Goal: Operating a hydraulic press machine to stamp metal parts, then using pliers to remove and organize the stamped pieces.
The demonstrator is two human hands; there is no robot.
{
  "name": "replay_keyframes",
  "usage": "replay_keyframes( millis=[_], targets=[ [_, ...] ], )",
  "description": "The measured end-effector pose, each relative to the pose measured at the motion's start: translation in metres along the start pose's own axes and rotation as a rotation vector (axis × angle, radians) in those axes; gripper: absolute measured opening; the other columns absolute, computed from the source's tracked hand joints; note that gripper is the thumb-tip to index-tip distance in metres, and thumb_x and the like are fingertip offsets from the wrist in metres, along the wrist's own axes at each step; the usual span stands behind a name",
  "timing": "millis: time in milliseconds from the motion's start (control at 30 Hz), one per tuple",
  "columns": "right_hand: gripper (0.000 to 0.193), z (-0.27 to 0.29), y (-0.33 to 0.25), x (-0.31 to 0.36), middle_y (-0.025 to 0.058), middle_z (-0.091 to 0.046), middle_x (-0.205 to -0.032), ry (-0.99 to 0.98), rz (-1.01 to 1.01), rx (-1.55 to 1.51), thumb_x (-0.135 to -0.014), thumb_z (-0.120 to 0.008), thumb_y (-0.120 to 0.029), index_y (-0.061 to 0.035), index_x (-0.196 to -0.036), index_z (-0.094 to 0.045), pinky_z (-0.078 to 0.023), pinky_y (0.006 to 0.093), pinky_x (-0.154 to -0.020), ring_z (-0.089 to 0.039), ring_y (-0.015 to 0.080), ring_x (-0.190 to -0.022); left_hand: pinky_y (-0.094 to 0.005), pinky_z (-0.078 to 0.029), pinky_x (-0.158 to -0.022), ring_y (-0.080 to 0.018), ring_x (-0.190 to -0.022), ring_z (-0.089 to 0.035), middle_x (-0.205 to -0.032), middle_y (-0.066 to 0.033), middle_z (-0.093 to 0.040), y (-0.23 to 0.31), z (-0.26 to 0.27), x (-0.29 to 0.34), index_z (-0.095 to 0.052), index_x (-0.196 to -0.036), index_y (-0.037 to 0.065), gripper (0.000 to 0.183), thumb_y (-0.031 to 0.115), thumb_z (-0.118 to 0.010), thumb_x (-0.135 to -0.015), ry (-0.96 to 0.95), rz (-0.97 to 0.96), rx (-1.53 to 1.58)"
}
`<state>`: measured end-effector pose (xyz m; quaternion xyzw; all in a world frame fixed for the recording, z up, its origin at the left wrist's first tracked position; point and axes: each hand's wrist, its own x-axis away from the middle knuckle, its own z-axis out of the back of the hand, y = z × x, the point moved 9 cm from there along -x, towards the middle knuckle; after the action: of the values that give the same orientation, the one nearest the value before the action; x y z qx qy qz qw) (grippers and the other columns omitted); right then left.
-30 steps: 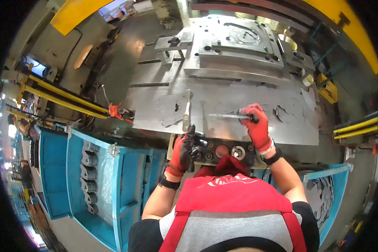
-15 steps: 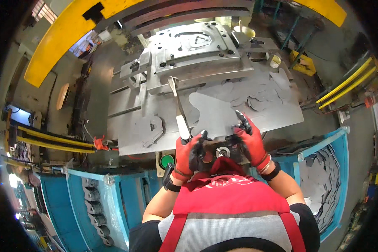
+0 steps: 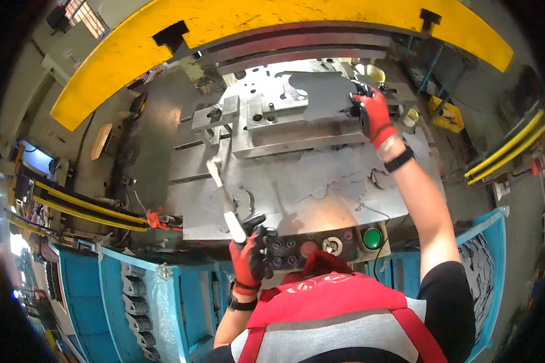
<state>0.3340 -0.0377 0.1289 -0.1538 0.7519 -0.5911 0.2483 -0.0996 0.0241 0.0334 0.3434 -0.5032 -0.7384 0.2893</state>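
Note:
My right hand point(image 3: 374, 115), in a red and black glove, reaches far forward and grips the right edge of a flat grey sheet-metal blank point(image 3: 332, 94). The blank lies over or just above the bright steel die point(image 3: 272, 136), covering part of its top face; whether it touches cannot be made out. Closer to me, my left hand point(image 3: 248, 260), gloved the same way, is closed round the white handle of a long slim tool point(image 3: 232, 221). The tool slants forward and left over the press table point(image 3: 272, 206), its pale far end blurred.
A yellow press beam point(image 3: 297, 27) arches over the die. Below the table's near edge is a control panel with a green button point(image 3: 372, 238). Blue racks stand on both sides: stacked metal parts point(image 3: 137, 302) at left, sheet pieces point(image 3: 475, 272) at right. Thin sheets point(image 3: 330, 175) lie on the table.
My right hand has moved forward, carrying the blank from the table's near part to the die. My left hand, with the tool, has shifted slightly left and nearer to me.

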Motion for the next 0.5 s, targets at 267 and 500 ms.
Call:
replay_keyframes(
  millis=[267,500],
  targets=[
    [0.010,-0.018,0.092,-0.136,0.0039,-0.054,-0.068,0.095,0.130,0.305,-0.070,-0.056,-0.006,0.0009,-0.078,-0.056,-0.046,0.0288,-0.051,-0.052,0.0149,-0.056,-0.0241,-0.046,-0.062,-0.0163,-0.073,-0.059,-0.088,-0.0111,-0.063,0.010,0.069,0.011,-0.059,-0.104,-0.001,0.029,0.012,-0.055,-0.079,0.375,0.211,0.298],
    [0.032,-0.051,0.079,-0.138,0.0219,-0.063,-0.084,-0.007,0.046,1.015,-0.066,-0.064,-0.018,0.0002,-0.093,-0.062,-0.048,0.0382,-0.068,-0.062,0.0328,-0.078,-0.0193,-0.035,-0.038,-0.0066,-0.045,-0.048,-0.073,-0.0055,-0.061,-0.034,0.102,0.038,-0.059,-0.104,0.003,0.024,0.016,-0.055,-0.085,0.600,0.414,0.517]
  ],
)
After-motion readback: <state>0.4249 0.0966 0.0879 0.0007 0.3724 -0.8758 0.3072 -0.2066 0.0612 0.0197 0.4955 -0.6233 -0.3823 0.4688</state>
